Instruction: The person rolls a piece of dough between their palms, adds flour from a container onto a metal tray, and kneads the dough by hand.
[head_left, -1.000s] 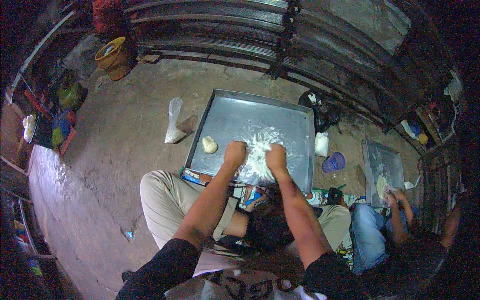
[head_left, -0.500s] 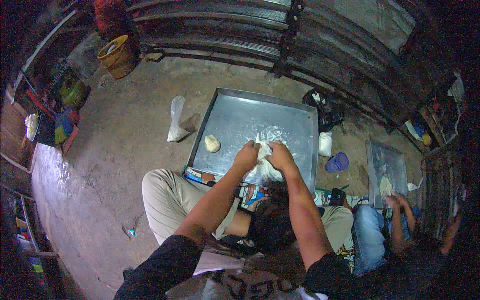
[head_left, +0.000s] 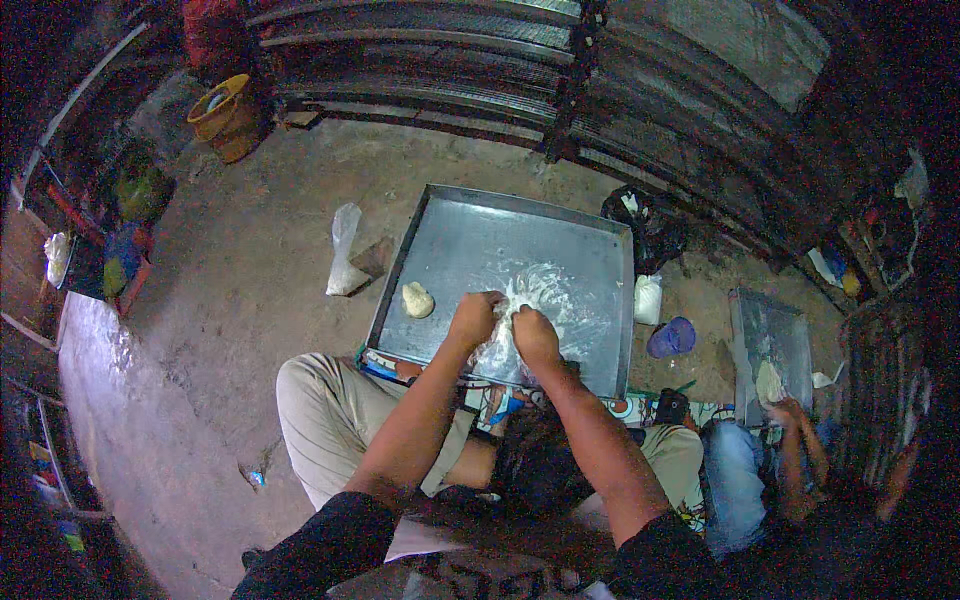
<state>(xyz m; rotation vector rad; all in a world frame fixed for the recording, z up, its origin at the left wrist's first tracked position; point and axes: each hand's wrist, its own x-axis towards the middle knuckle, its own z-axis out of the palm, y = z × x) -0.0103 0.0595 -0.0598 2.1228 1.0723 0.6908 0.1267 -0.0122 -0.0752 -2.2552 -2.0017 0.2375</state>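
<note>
A wide metal tray [head_left: 470, 220] lies on the floor in front of my crossed legs. Over its near middle, my left hand [head_left: 476, 319] and my right hand [head_left: 536, 335] are close together, fingers curled in on a floury piece of dough [head_left: 510, 304]. Most of that dough is hidden by the hands. White flour [head_left: 545, 285] is smeared over the metal around them. Toward the tray's left side sits a separate pale lump of dough [head_left: 417, 300], touched by neither hand.
Left of the tray stands a clear bag of white powder [head_left: 345, 260]. On the right are a black plastic bag [head_left: 645, 225], a white packet [head_left: 648, 298] and a purple cup [head_left: 672, 338]. Further right, another person's hands [head_left: 785, 410] work dough at a second tray [head_left: 770, 320].
Both hands have drawn slightly left, and the dough between them looks more gathered and less spread toward me. The co-worker's hands have shifted a little.
</note>
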